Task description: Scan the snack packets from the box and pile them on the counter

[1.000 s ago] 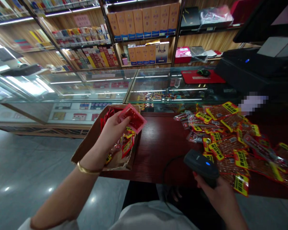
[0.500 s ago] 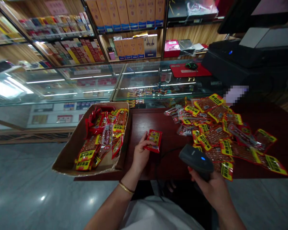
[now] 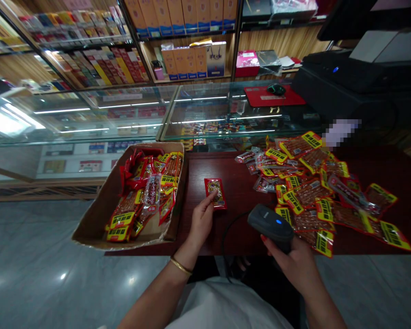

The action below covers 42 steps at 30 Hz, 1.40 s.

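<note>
My left hand, with a gold bangle at the wrist, pinches the lower left edge of a small red snack packet at the counter's middle. My right hand is wrapped round the handle of a black barcode scanner with a blue light, its head pointing left toward the packet. To the left, an open cardboard box holds red and yellow snack packets. On the right lies a loose pile of similar packets, some with clear wrapping.
The dark red wooden counter meets a glass display case behind it. A black mouse sits on a red mat. Dark equipment stands at the back right. A cable trails near the scanner.
The packet has turned and shifted slightly left and away from me, with my left hand at its edge. The scanner in my right hand has moved a little left.
</note>
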{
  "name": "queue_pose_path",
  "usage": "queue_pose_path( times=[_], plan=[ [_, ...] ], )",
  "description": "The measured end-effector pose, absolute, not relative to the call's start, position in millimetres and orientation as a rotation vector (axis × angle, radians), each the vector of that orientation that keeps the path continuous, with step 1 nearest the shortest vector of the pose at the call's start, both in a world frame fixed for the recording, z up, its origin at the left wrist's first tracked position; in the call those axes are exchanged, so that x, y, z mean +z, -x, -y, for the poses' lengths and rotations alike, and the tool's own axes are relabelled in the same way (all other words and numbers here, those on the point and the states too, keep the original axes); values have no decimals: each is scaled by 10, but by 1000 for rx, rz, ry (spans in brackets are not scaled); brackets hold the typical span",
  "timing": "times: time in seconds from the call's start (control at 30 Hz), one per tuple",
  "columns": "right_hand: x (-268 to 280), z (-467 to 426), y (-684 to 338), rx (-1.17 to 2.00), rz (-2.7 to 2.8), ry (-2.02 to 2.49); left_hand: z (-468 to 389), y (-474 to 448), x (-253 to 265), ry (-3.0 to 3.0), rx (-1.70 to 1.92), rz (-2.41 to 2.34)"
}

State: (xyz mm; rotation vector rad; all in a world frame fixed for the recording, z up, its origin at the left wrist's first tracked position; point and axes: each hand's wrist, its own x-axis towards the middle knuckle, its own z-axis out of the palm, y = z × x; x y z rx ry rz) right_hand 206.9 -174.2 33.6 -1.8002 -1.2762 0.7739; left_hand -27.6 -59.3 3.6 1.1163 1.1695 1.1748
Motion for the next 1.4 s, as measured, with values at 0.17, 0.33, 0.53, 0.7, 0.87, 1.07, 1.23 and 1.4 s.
queue_pose_path(
  times=[0.17, 0.33, 0.53, 0.7, 0.87, 1.07, 1.23, 1.4],
  plan=[
    [320, 1745, -2038, 758, 1348, 1820, 571, 223, -30, -1012, 1302, -1093],
    [346, 1727, -2010, 742, 1343, 1840, 549, 224, -42, -823, 1345, -1023],
    [381, 1709, -2001, 745, 1343, 1819, 525, 221, -53, -860, 1373, -1056],
    [345, 1717, -2023, 710, 1361, 1846, 516, 213, -30, -876, 1344, -1055],
    [341, 1722, -2019, 734, 1374, 1840, 507, 208, -26, -869, 1351, -1052],
    [365, 1725, -2023, 735, 1357, 1855, 513, 210, -20, -854, 1363, -1070],
    [366, 1732, -2049, 756, 1368, 1830, 505, 210, -59, -856, 1364, -1064],
    [360, 1729, -2036, 789, 1369, 1770, 493, 200, -81, -863, 1397, -1082]
  ],
)
